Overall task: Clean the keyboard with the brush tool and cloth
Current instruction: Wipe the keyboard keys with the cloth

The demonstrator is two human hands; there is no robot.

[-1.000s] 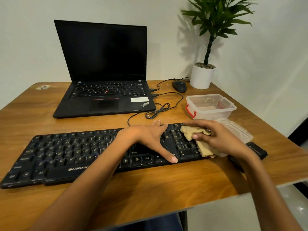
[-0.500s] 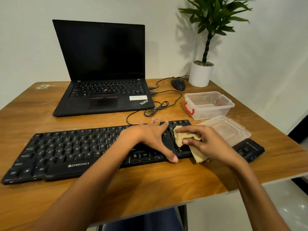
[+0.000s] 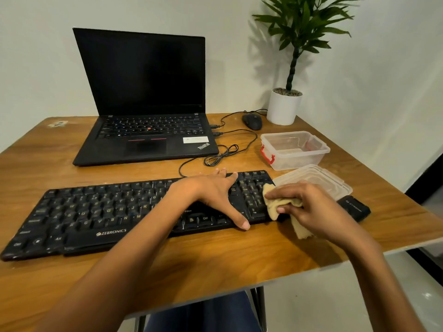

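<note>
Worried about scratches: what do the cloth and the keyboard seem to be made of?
Cloth: soft beige fabric, perhaps cotton or microfibre; it crumples limply in the right hand. Keyboard: black plastic, probably matte; moulded keys with printed legends.

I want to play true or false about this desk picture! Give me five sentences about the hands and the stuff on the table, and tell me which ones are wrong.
1. The right hand grips a cloth on the keyboard's right end. True.
2. The left hand lies flat on the keyboard. True.
3. The laptop screen shows a picture. False: it is dark.
4. The clear box has its lid on. False: the lid lies beside it.
5. The mouse sits near the plant pot. True.
</note>
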